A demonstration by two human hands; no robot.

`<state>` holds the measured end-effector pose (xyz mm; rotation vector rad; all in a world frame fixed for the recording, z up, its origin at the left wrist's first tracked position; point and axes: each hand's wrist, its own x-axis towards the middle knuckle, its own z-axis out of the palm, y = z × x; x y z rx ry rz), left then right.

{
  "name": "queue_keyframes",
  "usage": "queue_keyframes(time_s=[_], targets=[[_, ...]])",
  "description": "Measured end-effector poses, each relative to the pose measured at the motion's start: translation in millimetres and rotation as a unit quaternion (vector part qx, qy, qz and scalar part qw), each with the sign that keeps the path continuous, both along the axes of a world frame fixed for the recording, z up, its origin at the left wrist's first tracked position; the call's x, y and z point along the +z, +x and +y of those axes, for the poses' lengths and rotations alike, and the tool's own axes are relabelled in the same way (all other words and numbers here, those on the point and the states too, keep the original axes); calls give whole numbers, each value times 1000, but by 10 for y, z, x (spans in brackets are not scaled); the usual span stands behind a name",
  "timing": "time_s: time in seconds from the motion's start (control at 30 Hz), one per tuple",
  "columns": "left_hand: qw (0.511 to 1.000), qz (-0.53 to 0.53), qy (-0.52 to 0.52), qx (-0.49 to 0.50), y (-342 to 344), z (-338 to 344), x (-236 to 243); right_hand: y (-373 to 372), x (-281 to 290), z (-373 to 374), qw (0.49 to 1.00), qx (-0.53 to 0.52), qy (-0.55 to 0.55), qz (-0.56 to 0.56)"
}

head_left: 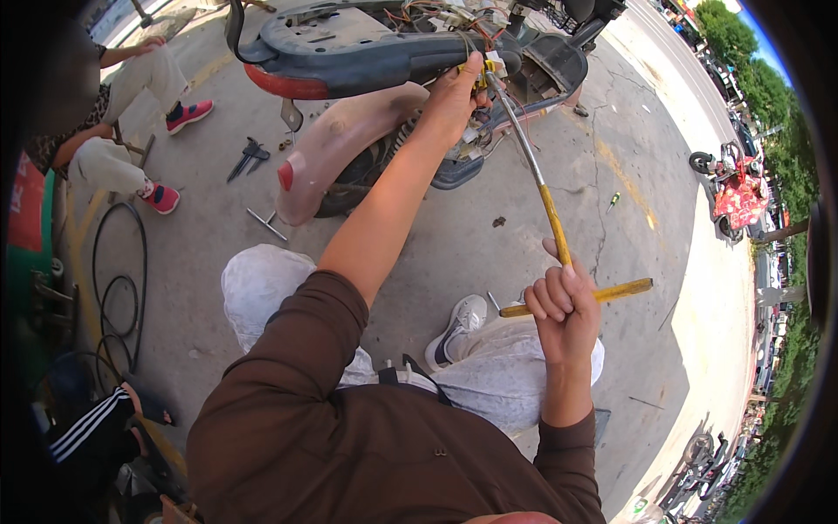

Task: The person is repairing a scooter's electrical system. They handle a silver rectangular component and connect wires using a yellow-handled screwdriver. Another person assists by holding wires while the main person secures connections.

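A partly stripped electric scooter (367,63) stands in front of me, its bundled wires (419,17) bare at the top. My left hand (452,100) is at the scooter's wiring, fingers closed around a small yellow part (491,70). My right hand (563,306) wraps round the crossbar of a long T-handle wrench (552,210) with a yellow handle and silver shaft. The wrench's far end meets the scooter beside the yellow part; its exact contact is hidden. Below my left forearm a pale pink body panel (336,144) covers part of the wheel.
On the concrete lie a black clamp-like tool (250,157), a small T-shaped tool (267,224) and a green screwdriver (614,202). A black hose (140,288) coils at the left. A person (131,122) sits at the far left, another's leg (96,428) shows lower left. A red scooter (740,194) is parked far right.
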<state>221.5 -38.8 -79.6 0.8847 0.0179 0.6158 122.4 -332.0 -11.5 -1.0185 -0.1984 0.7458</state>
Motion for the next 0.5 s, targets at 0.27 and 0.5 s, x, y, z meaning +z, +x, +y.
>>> queue_keyframes(time_s=[0.27, 0.5], targets=[[998, 14, 58, 4, 40, 41, -66, -19, 31, 13, 997, 0, 47, 59], [998, -20, 64, -17, 0, 49, -79, -41, 78, 26, 995, -3, 57, 78]])
